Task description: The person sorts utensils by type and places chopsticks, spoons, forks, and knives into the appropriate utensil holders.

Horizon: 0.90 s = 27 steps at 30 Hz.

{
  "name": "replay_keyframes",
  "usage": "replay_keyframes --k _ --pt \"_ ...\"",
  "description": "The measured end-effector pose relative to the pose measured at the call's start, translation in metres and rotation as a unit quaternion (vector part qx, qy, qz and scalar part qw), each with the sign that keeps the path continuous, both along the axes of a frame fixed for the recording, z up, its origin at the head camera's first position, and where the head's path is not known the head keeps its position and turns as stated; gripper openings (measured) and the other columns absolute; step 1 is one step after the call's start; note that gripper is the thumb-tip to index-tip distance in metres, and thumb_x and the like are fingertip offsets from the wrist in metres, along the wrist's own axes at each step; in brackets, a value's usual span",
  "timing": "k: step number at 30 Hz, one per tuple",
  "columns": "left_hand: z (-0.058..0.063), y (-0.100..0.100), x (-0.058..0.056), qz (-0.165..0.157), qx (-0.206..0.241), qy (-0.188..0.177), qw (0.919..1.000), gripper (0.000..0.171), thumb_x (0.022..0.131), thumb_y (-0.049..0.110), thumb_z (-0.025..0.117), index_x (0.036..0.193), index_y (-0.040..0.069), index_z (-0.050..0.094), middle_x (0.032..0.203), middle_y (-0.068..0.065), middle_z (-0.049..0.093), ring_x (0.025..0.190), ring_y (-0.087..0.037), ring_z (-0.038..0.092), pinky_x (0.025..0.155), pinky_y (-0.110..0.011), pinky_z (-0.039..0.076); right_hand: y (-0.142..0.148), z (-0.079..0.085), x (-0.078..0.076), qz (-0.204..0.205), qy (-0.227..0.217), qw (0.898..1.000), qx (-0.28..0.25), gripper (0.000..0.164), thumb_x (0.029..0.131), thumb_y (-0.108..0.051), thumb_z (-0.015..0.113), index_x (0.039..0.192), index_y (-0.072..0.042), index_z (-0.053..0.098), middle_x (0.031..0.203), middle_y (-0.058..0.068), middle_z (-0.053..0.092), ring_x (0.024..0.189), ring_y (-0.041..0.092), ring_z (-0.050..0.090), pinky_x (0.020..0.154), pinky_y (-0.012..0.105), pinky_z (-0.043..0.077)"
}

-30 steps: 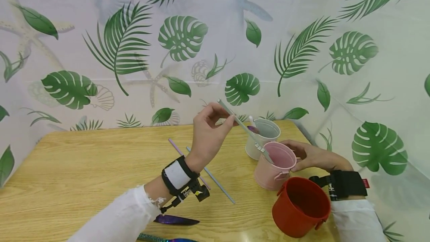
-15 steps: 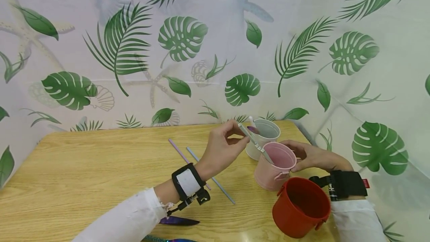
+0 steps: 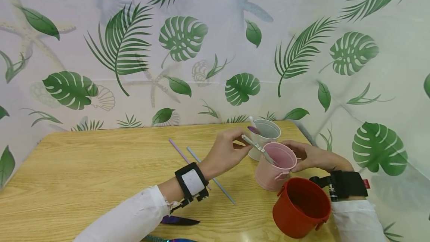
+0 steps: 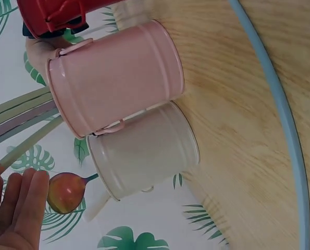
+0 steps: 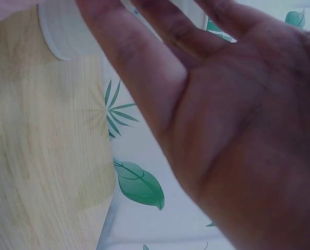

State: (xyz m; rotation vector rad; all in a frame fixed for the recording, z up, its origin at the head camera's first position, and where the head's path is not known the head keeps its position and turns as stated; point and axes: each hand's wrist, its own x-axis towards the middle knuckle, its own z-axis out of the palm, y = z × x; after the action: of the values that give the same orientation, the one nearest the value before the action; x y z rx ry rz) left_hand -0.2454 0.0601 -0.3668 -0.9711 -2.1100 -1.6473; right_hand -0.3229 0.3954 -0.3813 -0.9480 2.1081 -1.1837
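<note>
My left hand point(image 3: 226, 150) pinches the upper end of a pale grey-green straw point(image 3: 249, 141), which slants down into the pink bucket point(image 3: 268, 174). In the left wrist view, several more straws point(image 4: 24, 121) stick out over that bucket's rim. My right hand point(image 3: 314, 156) holds the pink bucket by its right side, thumb near the rim; in the right wrist view the palm and stretched fingers fill much of the picture. Behind it stands a white bucket point(image 4: 144, 151) with a spoon point(image 4: 66, 192) whose bowl is shiny purple-orange, and a white-handled piece beside it.
A red bucket point(image 3: 292, 219) stands right in front of the pink one. A purple straw point(image 3: 177, 149) and a blue straw point(image 3: 223, 189) lie crossed on the wooden table. Near the front edge lie a purple knife blade point(image 3: 181, 220) and a glittery-handled utensil point(image 3: 183, 240).
My left hand has moved down and to the right with the straw, which now reaches deeper into the pink bucket. The right hand and the buckets have stayed put.
</note>
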Motion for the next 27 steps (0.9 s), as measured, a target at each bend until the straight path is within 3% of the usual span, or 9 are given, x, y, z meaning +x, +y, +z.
replay_keyframes --k 5,15,27 --pt "-0.002 -0.0021 -0.004 -0.001 -0.025 0.014 0.9996 0.026 0.095 -0.004 0.07 0.119 0.005 0.071 0.113 -0.011 0.072 0.096 -0.018 0.073 0.079 -0.021 0.06 -0.0011 -0.0011 -0.0002 0.008 -0.002 1.0 -0.008 0.077 0.091 -0.008 0.073 0.157 -0.005 0.034 0.153 0.023 0.044 0.133 0.022 0.052 0.105 0.035 0.051" --pt "0.0009 -0.0045 -0.0085 -0.013 -0.051 0.023 0.9984 0.031 0.096 -0.003 0.069 0.125 0.004 0.069 0.117 -0.012 0.072 0.095 -0.023 0.073 0.077 -0.017 0.059 -0.0027 -0.0011 0.0006 0.011 -0.015 1.0 -0.013 0.078 0.091 -0.007 0.072 0.158 -0.006 0.032 0.155 0.023 0.042 0.135 0.025 0.05 0.105 0.038 0.051" --pt "0.0055 -0.0052 -0.0105 -0.002 -0.085 0.061 0.9945 0.017 0.097 -0.001 0.069 0.114 0.0 0.073 0.103 -0.009 0.075 0.095 -0.019 0.073 0.074 -0.018 0.059 -0.0067 0.0019 0.0041 -0.011 -0.008 1.0 0.001 0.079 0.09 -0.008 0.074 0.157 -0.005 0.033 0.154 0.024 0.043 0.133 0.018 0.053 0.104 0.034 0.051"
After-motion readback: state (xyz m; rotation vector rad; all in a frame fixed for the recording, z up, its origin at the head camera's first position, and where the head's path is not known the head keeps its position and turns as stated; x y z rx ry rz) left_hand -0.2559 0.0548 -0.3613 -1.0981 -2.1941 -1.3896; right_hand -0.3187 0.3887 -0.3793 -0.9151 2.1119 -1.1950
